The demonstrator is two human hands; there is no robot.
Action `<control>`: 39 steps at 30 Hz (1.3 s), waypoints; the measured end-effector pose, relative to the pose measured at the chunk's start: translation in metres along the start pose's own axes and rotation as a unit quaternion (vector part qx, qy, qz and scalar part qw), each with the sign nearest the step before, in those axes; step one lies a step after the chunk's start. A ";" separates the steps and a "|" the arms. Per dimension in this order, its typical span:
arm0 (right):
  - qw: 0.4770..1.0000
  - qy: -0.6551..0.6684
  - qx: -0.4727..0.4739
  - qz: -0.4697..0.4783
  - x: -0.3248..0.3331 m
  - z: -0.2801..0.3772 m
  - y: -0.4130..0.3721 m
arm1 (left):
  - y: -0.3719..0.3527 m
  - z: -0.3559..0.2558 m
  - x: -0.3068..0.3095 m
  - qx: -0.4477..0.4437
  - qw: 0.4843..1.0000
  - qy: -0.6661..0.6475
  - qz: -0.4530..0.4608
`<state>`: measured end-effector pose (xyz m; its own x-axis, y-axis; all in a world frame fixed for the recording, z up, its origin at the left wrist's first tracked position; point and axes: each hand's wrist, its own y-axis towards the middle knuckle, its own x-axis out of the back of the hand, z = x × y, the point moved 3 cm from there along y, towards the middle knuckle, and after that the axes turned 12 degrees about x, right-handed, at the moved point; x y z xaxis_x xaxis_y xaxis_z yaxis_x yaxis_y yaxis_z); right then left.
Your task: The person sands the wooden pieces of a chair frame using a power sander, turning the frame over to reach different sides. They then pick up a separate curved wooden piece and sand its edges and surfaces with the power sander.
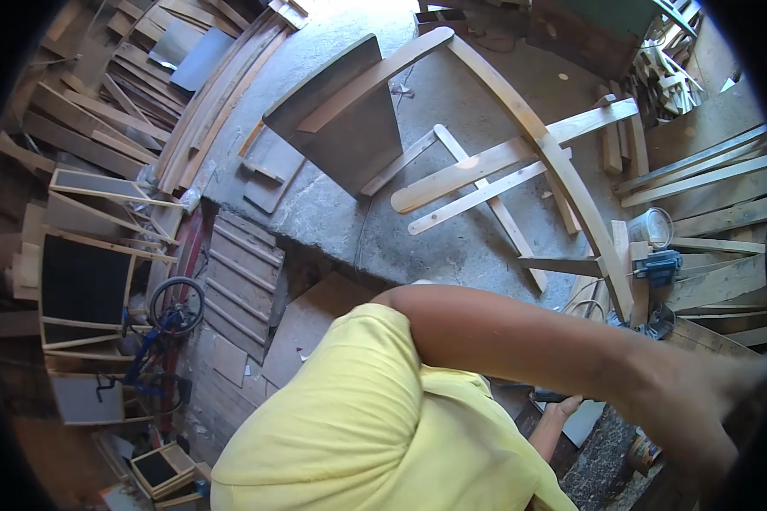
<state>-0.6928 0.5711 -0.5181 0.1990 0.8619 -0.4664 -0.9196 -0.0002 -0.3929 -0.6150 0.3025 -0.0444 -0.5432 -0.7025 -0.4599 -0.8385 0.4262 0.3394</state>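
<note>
Carpentry yard, concrete floor [452, 247] littered with offcuts. At far left, framed panels [85, 281] are stacked on edge. A blue bicycle [166, 319] is leaned beside them, and a slatted panel [243, 272] is laid flat just to its right.

At centre, a long curved rail [562, 170] is seen with its long axis running from top centre down toward the right. It is crossed by straight slats [477, 170]. The lower middle is filled by a yellow sleeve [358, 409].

From the sleeve the left arm is stretched rightward. The left hand [724, 409] is blurred at the frame edge, so whether it is closed on anything cannot be told. Under that arm the right hand [561, 409] is glimpsed, fingertips beside a dark object [544, 396] that cannot be identified. Its grip cannot be told either.

Planks [716, 285] are laid lengthwise, left to right, just above the left hand and nearest to it. A blue power tool [658, 266] and a clear tub [652, 227] are set above-left, apart from it. A tin [643, 451] is placed lower down, between the two hands.
</note>
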 end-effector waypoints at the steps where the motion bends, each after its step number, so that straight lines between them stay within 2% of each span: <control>1: 1.000 0.006 0.003 0.012 -0.001 -0.002 0.000 | -0.007 -0.004 0.009 -0.005 1.000 0.020 -0.023; 3: 0.998 0.002 0.011 0.057 0.000 -0.006 0.002 | -0.045 -0.007 0.048 -0.009 0.987 0.090 -0.132; 4: 0.996 -0.005 0.013 0.084 0.002 -0.010 0.005 | -0.065 -0.007 0.083 -0.065 0.950 0.241 -0.188; 5: 0.995 -0.001 0.009 0.096 -0.006 -0.008 0.000 | -0.102 -0.007 0.122 -0.037 0.943 0.192 -0.270; 6: 0.995 0.000 0.005 0.104 -0.013 -0.001 -0.012 | -0.147 -0.015 0.165 -0.094 0.914 0.228 -0.322; 7: 0.995 0.005 0.019 0.096 -0.028 0.005 -0.028 | -0.196 -0.036 0.201 -0.156 0.815 0.345 -0.439; 8: 0.994 -0.074 0.076 0.030 -0.045 0.013 -0.043 | -0.254 -0.057 0.236 -0.172 0.760 0.363 -0.511; 9: 0.979 -0.150 0.129 -0.043 -0.061 0.017 -0.058 | -0.288 -0.107 0.220 -0.055 0.667 0.423 -0.611; 10: 0.977 -0.145 0.144 -0.061 -0.077 0.018 -0.069 | -0.326 -0.138 0.235 -0.048 0.606 0.492 -0.623; 11: 0.973 -0.149 0.158 -0.077 -0.086 0.018 -0.073 | -0.381 -0.160 0.270 0.088 0.453 0.630 -0.625; 12: 0.968 -0.162 0.170 -0.087 -0.110 0.023 -0.083 | -0.405 -0.181 0.262 0.142 0.347 0.674 -0.636; 14: 0.963 -0.194 0.176 -0.056 -0.143 0.028 -0.081 | -0.469 -0.192 0.295 0.211 0.181 0.731 -0.623; 15: 0.955 -0.216 0.199 -0.031 -0.163 0.031 -0.075 | -0.492 -0.192 0.308 0.251 0.192 0.717 -0.622; 16: 0.955 -0.248 0.162 -0.013 -0.172 0.031 -0.058 | -0.505 -0.193 0.315 0.290 0.200 0.702 -0.620; 17: 0.947 -0.270 0.169 0.036 -0.207 0.035 -0.061 | -0.493 -0.203 0.303 0.359 0.274 0.648 -0.614; 18: 0.908 -0.362 0.208 0.039 -0.220 0.029 -0.037 | -0.481 -0.212 0.290 0.424 0.343 0.587 -0.598; 20: 0.897 -0.401 0.174 0.074 -0.314 0.034 -0.070 | -0.491 -0.206 0.300 0.402 0.351 0.614 -0.581; 21: 0.830 -0.467 0.286 0.112 -0.322 0.018 -0.033 | -0.494 -0.204 0.305 0.388 0.352 0.631 -0.573; 22: 0.815 -0.520 0.229 0.116 -0.349 0.010 -0.031 | -0.492 -0.208 0.302 0.380 0.356 0.636 -0.569; 23: 0.792 -0.570 0.182 0.123 -0.397 0.015 -0.060 | -0.491 -0.211 0.299 0.414 0.371 0.605 -0.570; 24: 0.732 -0.601 0.295 0.124 -0.394 -0.018 -0.007 | -0.492 -0.214 0.298 0.447 0.384 0.574 -0.569; 25: 0.715 -0.591 0.333 0.168 -0.433 -0.017 -0.032 | -0.494 -0.214 0.303 0.450 0.387 0.584 -0.553; 26: 0.683 -0.636 0.320 0.163 -0.456 -0.020 -0.034 | -0.495 -0.215 0.305 0.447 0.389 0.588 -0.551; 27: 0.693 -0.633 0.280 0.202 -0.472 -0.028 -0.024 | -0.495 -0.216 0.307 0.446 0.389 0.592 -0.547; 28: 0.680 -0.660 0.260 0.186 -0.500 -0.019 -0.051 | -0.496 -0.215 0.309 0.445 0.389 0.597 -0.543; 29: 0.685 -0.662 0.229 0.200 -0.509 -0.026 -0.037 | -0.498 -0.215 0.311 0.442 0.391 0.601 -0.539; 31: 0.695 -0.662 0.194 0.202 -0.512 -0.032 -0.038 | -0.504 -0.211 0.317 0.414 0.434 0.591 -0.540; 33: 0.642 -0.693 0.288 0.157 -0.517 -0.024 -0.058 | -0.504 -0.210 0.322 0.409 0.431 0.609 -0.525; 36: 0.655 -0.702 0.260 0.105 -0.457 -0.009 -0.032 | -0.509 -0.210 0.323 0.398 0.425 0.631 -0.512; 38: 0.671 -0.713 0.182 0.084 -0.407 0.013 -0.020 | -0.507 -0.210 0.321 0.359 0.444 0.634 -0.522; 39: 0.670 -0.715 0.182 0.078 -0.387 0.020 -0.014 | -0.510 -0.206 0.322 0.357 0.449 0.634 -0.518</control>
<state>-0.7639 0.2475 -0.3164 -0.1974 0.4709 0.8598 -0.9651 -0.2474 -0.0860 -0.3536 -0.2580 -0.1964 0.2365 -0.3017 0.9236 -0.6589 -0.7484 -0.0758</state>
